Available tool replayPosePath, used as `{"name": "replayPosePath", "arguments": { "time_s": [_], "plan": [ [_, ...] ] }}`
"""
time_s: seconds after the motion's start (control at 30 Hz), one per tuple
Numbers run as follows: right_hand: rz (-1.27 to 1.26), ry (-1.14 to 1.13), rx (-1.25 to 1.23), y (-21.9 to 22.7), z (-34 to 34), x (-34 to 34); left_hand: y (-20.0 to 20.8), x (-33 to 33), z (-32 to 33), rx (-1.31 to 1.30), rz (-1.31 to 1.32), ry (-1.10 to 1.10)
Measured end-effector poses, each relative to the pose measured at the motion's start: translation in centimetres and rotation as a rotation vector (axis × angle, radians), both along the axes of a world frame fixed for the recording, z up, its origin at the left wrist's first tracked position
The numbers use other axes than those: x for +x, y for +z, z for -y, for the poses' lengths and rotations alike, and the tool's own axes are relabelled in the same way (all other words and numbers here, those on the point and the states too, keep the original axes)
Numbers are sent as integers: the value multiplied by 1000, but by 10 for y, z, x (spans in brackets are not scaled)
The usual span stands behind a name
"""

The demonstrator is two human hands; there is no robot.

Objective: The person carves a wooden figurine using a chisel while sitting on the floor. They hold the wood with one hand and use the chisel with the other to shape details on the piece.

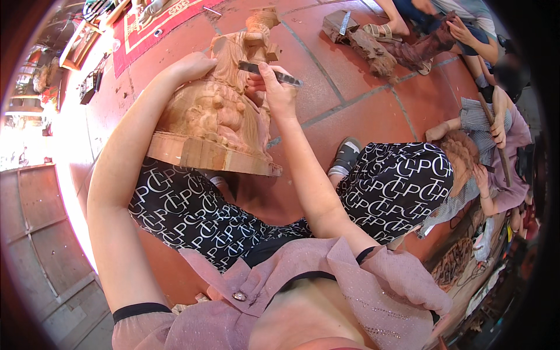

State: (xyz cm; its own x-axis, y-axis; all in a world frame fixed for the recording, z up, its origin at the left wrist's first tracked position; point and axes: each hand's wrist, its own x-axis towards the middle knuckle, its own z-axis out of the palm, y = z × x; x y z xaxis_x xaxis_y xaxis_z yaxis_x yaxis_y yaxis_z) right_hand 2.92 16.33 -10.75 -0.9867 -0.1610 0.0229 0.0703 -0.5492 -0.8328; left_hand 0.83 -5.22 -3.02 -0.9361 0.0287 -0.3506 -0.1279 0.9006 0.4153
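A pale carved wooden statue (219, 116) leans away from me, its flat base (198, 153) toward my lap and its narrow top at the far end. My left hand (197, 66) grips its left side about midway up, with the fingertips partly hidden behind the wood. In my right hand (279, 93) is a flat, dark strip-like tool (287, 78), pinched between thumb and fingers. One end of the tool lies over the statue's middle; the other sticks out to the right with a greyish tip. I cannot make out its exact kind.
Red floor tiles (318, 64) surround the statue. At the upper right a person's hands (464, 32) hold a dark gnarled piece of wood (420, 52). Another person at right holds a long stick (496, 137) by a rough brown carving (461, 149). A red rug (137, 41) lies upper left.
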Motion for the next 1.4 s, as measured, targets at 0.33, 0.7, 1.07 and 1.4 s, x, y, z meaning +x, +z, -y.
{"name": "replayPosePath", "arguments": {
  "time_s": [0.33,0.7,1.07,1.4],
  "plan": [
    [-614,-330,502,14,7,0,14,7,-11,-45,19,3],
    [-690,-352,526,16,15,3,19,7,-12,-36,11,-65],
    [-210,-65,184,19,-15,-11,6,0,-3,-20,-4,-75],
    [-519,-128,448,16,6,1,2,0,-2,-48,-53,-50]
  ]
}}
